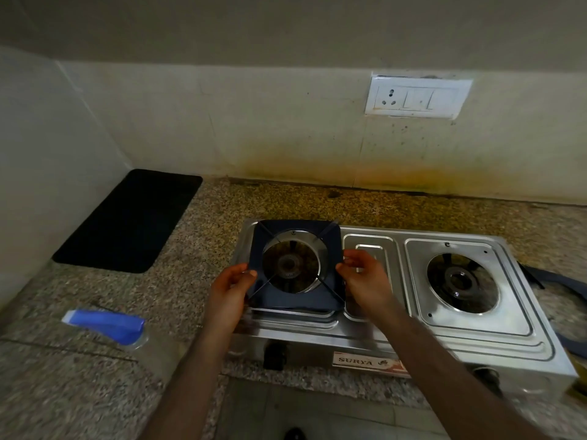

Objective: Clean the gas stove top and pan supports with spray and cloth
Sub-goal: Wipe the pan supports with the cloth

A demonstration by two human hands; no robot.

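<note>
A steel two-burner gas stove (pixel 374 325) stands on the granite counter. A dark square pan support (pixel 295 300) sits tilted over its left burner (pixel 287 265). My left hand (pixel 233 285) pinches the support's left edge, and my right hand (pixel 365 274) pinches its right edge. The right burner (pixel 460 281) is bare, with no support on it. A spray bottle with a blue head (pixel 109 325) lies on its side on the counter to the left of the stove. No cloth shows in view.
A black mat (pixel 130 220) lies on the counter at the back left. Behind the stove a stained tiled wall carries a switch socket (pixel 417 96). Another dark pan support (pixel 559 287) lies right of the stove. The counter's front edge (pixel 190 376) runs below the stove.
</note>
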